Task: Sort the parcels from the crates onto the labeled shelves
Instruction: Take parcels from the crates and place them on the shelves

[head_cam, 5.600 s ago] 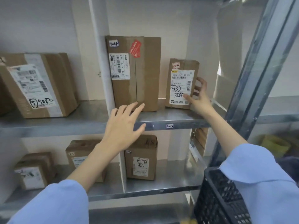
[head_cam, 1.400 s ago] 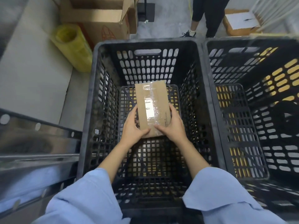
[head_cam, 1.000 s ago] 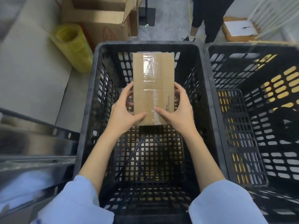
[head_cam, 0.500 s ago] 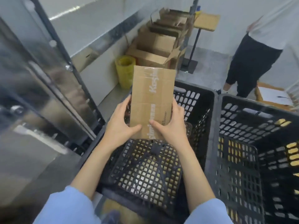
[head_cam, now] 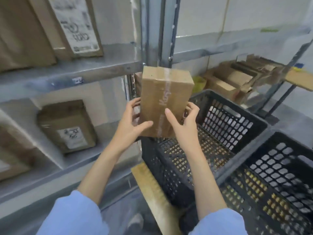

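I hold a taped brown cardboard parcel (head_cam: 162,99) upright in both hands, in front of the shelf upright. My left hand (head_cam: 132,122) grips its lower left side, thumb across the front. My right hand (head_cam: 183,121) grips the lower right side, fingers curled round the edge. Below it stands a black crate (head_cam: 227,116) with nothing in it that I can see. A second black crate (head_cam: 274,167) stands to its right. The upper metal shelf (head_cam: 71,73) carries a small label and labelled parcels (head_cam: 74,26). On the lower shelf (head_cam: 50,170) stands another parcel (head_cam: 67,126).
A grey steel shelf upright (head_cam: 157,31) rises just behind the parcel. Opened cardboard boxes (head_cam: 233,78) and a yellow roll (head_cam: 198,82) lie by the wall at the back right. A cardboard strip (head_cam: 152,189) lies under the crate's near corner.
I have lifted the parcel out of the crate and swung left. The view now faces the shelves, and the parcel is higher, near the upper shelf's edge.
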